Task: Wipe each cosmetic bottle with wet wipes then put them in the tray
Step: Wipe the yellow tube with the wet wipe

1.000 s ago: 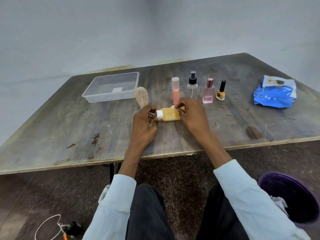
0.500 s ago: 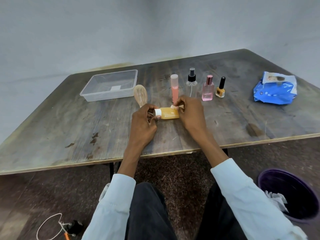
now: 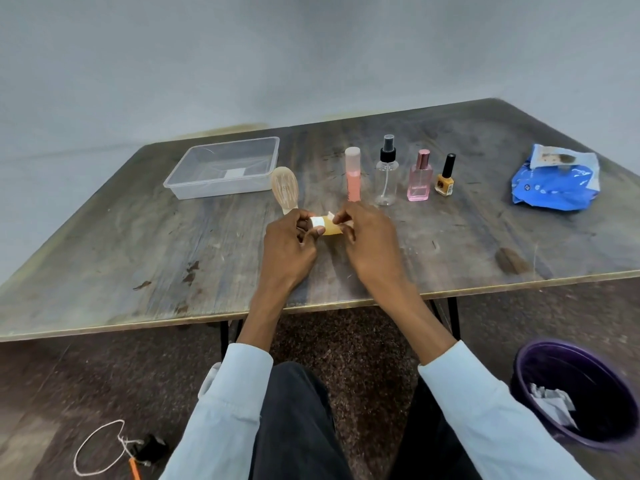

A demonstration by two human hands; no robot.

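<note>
Head-camera view over a worn wooden table [image 3: 145, 244]: a small amber bottle [image 3: 332, 229] with a white cap [image 3: 317, 222] lies on its side between two hands above the tabletop, its long axis running left to right and the cap pointing left. The left hand [image 3: 289, 244] curls its fingers around the cap end, thumb pressed against the bottle's underside. The right hand [image 3: 369, 237] closes over the bottle's base, pinching a scrap of white wet wipe [image 3: 330, 215] against it; most of the wipe and the bottle's right half are hidden behind those fingers. A wooden brush [image 3: 285, 188] lies just beyond the left hand. Behind stand a pink tube [image 3: 353, 174], a clear spray bottle [image 3: 386, 173], a pink perfume bottle [image 3: 420, 176] and an amber nail polish [image 3: 445, 176] in a row. The clear plastic tray [image 3: 194, 168] sits far left; a blue packet [image 3: 554, 178], probably the wipes, lies far right.
</note>
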